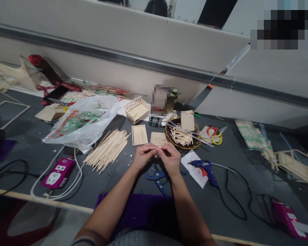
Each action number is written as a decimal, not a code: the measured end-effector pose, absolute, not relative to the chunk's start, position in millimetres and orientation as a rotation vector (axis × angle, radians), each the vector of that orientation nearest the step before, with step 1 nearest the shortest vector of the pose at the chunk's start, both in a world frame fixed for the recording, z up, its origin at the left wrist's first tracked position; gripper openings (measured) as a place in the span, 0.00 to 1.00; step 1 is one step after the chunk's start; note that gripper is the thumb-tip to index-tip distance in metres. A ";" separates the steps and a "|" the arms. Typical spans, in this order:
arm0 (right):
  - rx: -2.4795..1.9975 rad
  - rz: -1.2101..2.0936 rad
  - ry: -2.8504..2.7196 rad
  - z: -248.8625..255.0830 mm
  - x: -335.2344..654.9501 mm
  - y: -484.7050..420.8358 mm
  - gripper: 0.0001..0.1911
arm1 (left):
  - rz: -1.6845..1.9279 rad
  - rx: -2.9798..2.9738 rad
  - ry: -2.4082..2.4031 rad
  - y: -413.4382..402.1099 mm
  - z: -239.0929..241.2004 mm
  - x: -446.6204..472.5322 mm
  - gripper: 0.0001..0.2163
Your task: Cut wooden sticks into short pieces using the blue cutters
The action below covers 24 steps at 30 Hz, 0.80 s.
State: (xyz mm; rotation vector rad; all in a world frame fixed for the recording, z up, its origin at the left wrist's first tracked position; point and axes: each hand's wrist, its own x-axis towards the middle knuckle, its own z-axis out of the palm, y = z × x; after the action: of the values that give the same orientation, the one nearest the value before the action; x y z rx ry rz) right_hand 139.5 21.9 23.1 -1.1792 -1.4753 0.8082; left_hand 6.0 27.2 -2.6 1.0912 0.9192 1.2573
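head view: hands [157, 156] pinch a half-hidden piece [159, 146].

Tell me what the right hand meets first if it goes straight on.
The left hand: fingertips of the right hand point at it and seem to touch it, though depth is unclear.

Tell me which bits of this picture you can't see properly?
All in the head view:
- The tiny piece pinched between the left hand and the right hand: too small, and fingers cover it.
- The blue cutters: partly hidden under both wrists.
- The greenish container at the back: a blurred patch covers most of it.
- The stick frame on the right: cut off by the picture's edge.
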 end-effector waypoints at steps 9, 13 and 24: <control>-1.220 0.761 -1.294 15.8 164.1 37.3 0.09 | 1.293 0.887 1.012 31.6 -7.9 13.0 0.13; -1.499 0.730 -1.329 12.4 183.4 45.5 0.15 | 1.441 0.648 1.156 37.1 -16.0 10.2 0.15; -1.986 0.090 -2.307 11.3 139.9 55.2 0.11 | 1.471 0.551 1.105 39.2 -20.2 6.5 0.19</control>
State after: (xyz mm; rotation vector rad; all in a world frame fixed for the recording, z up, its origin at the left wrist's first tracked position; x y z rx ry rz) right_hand 139.9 55.2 11.3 -1.9857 -2.3068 0.0905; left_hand 6.5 39.2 -20.2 0.5507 1.1048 1.4708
